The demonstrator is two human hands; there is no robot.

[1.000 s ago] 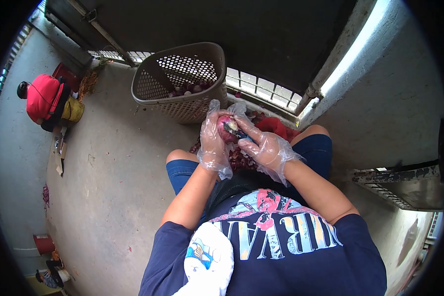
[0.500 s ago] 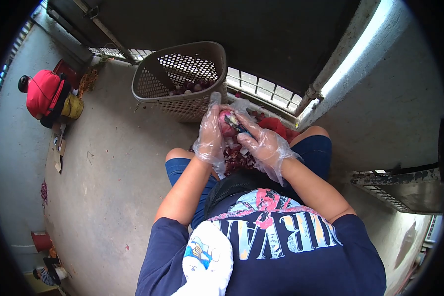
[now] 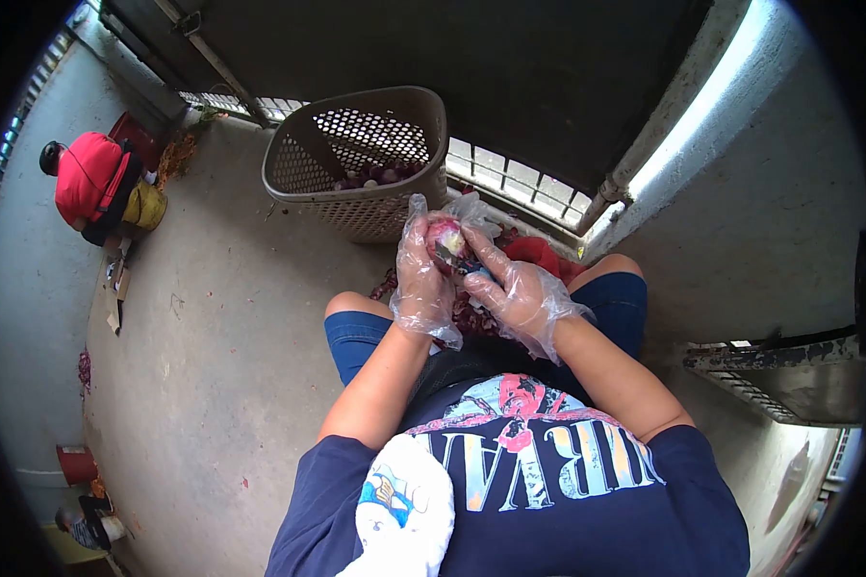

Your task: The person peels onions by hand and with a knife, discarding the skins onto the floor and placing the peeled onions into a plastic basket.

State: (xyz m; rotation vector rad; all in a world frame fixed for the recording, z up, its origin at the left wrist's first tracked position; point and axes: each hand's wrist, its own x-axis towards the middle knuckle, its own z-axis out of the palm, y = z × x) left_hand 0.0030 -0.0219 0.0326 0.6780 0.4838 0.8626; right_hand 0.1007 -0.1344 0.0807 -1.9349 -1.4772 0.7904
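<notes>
In a clear plastic glove, my left hand [image 3: 421,284] is closed around a red onion [image 3: 445,234] whose pale inner layer shows on top. My right hand [image 3: 524,293], gloved the same way, grips a small knife [image 3: 469,266] with a dark blade and what looks like a blue handle. The blade lies against the onion's near side; its edge is partly hidden by my fingers. Below both hands, between my knees, lie dark red onion skins [image 3: 473,317]. Just beyond them stands a brown perforated basket [image 3: 356,213] with several red onions [image 3: 383,176] inside.
Red cloth-like material [image 3: 534,252] lies by my right knee. A dark panel and barred railing [image 3: 510,178] run behind the basket. At far left a person in red [image 3: 91,188] bends over; another person [image 3: 91,527] is at lower left near a red bucket [image 3: 77,464].
My left hand has turned the onion slightly and shifted a little right and nearer to me, exposing more of its pale layer. The knife stays against it in my right hand.
</notes>
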